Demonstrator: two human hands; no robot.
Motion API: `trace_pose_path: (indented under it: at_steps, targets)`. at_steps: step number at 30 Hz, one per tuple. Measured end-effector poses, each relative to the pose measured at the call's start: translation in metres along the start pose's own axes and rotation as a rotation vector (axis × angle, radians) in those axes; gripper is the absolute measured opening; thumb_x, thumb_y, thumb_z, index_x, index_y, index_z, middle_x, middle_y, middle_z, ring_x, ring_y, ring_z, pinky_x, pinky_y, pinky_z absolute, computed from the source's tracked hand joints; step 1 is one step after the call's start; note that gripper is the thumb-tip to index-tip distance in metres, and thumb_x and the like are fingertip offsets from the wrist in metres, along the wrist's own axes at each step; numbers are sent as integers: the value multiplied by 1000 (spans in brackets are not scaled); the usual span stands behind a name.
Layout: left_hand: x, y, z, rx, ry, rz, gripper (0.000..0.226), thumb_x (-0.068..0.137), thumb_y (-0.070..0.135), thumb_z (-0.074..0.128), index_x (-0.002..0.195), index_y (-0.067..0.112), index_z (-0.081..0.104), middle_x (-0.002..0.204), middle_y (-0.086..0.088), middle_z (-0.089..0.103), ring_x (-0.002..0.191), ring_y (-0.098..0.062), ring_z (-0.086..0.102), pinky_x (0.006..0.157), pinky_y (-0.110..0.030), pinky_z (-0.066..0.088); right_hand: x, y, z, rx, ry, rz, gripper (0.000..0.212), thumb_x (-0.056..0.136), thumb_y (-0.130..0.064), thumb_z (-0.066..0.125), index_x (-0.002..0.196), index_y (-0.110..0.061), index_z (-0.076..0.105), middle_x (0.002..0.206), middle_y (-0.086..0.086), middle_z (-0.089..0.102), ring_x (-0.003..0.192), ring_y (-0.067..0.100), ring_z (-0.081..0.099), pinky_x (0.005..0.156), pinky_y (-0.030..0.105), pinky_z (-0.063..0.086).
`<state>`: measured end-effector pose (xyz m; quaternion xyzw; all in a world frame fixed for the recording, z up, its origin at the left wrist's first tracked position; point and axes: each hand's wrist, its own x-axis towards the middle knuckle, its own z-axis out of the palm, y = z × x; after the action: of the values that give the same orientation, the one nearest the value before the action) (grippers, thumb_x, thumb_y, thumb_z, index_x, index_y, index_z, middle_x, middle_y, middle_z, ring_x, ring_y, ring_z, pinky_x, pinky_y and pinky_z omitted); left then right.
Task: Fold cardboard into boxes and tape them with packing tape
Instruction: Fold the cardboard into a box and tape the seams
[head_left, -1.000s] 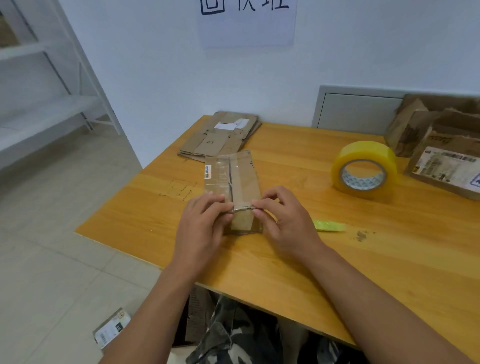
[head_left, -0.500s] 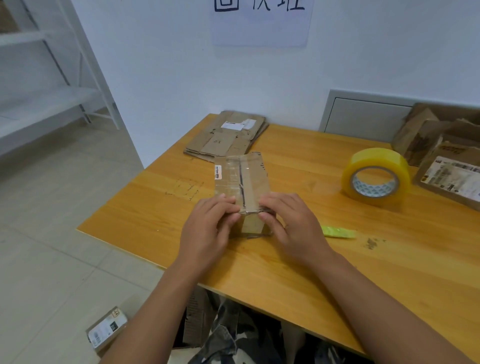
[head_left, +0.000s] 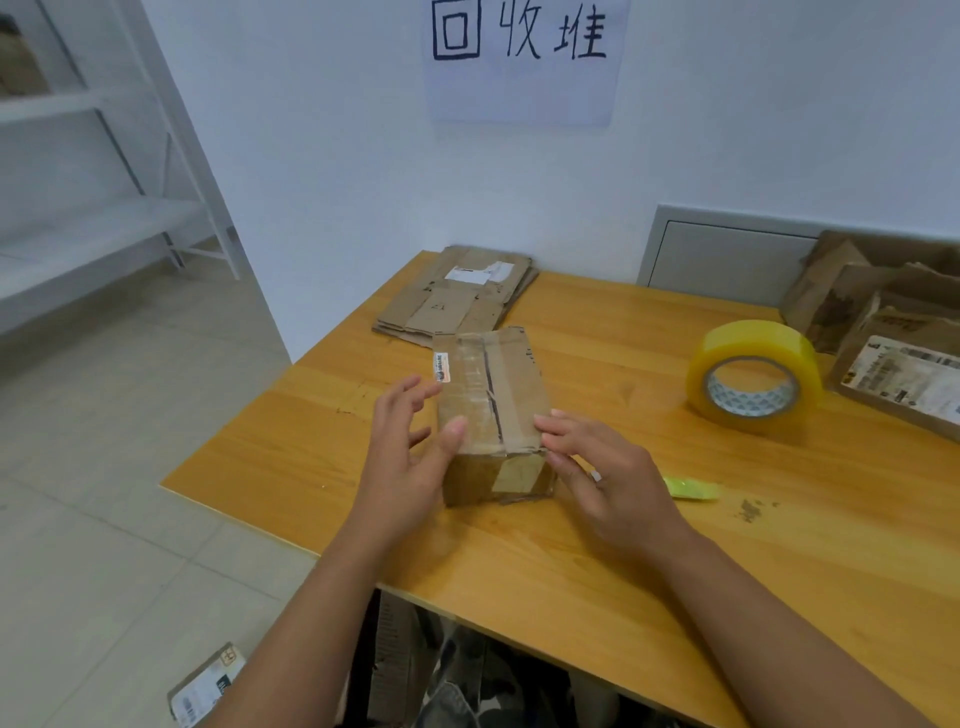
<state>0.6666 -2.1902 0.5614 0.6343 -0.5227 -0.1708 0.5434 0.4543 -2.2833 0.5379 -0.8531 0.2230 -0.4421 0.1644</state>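
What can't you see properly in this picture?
All from the head view:
- Far end of the small box: hidden behind the box itself.
- Print on its sticker: too small.
- Boxes at the right: cut off by the frame edge.
- Box on the floor: partly hidden by the left forearm.
- Under the table: hidden by the tabletop.
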Motion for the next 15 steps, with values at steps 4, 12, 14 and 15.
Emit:
trace_pose_path:
  at_steps: [4,12,14,15]
  targets:
    - [51,16,-7,-56,48,-229,62,95,50,58,150,38,33,148,13,40,124,-6,47,100,-33,46,0,-5,-6,32,28,23,21,88,-26,61,81,-7,65,122,2,63,106,12,61,87,22,50]
    - [63,43,-14,-106,-2,12,46,95,18,65,131,44,53,129,19,57,116,8,53,89,-17,49,13,-17,-9,209,36,315,44,92,-25,68,130,-36,49,129,-19,40,114,-3,53,83,12,52]
    - [56,52,-17,-99,-33,114,51,96,13,63,127,51,49,134,18,53,121,12,48,90,-11,47,28,-24,-15,254,43,402,65,92,-30,67,138,-52,27,130,-29,33,108,-8,53,78,13,52]
    - [54,56,-19,-82,-59,163,53,97,13,62,130,51,46,138,15,51,126,9,46,96,-16,47,36,-27,-19,259,57,406,68,92,-34,65,138,-58,20,131,-29,32,107,-8,54,77,14,53]
